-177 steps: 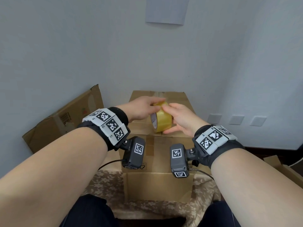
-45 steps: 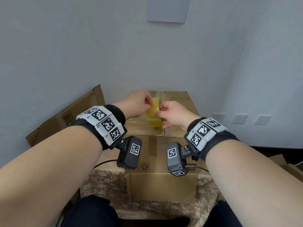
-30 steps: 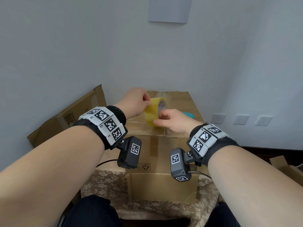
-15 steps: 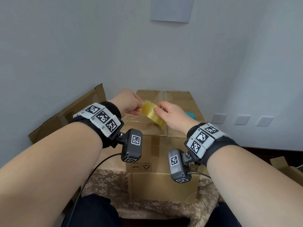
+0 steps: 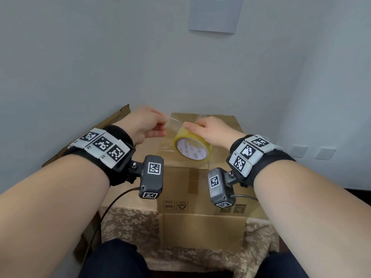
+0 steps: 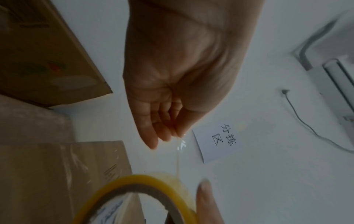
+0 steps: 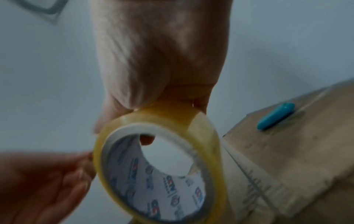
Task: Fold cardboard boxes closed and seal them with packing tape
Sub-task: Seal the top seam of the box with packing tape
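The cardboard box (image 5: 202,189) sits straight ahead on a floral cloth (image 5: 128,219), its near flap hanging at 6 o'clock and open room above its closed top. Over that top, the right hand (image 5: 212,131) grips the yellow tape roll (image 5: 191,148) at 1 o'clock, thumb inside the core; the left hand (image 5: 144,125) at 11 o'clock pinches the clear tape end (image 5: 174,122). Half a second ago the roll stood edge-on between closer hands; now its printed core faces the camera and a short strip is drawn out. A flattened carton (image 5: 112,125) leans on the wall at 10 o'clock. The strip is nearly invisible; a blue object (image 7: 275,116) on the far box top is blurred.
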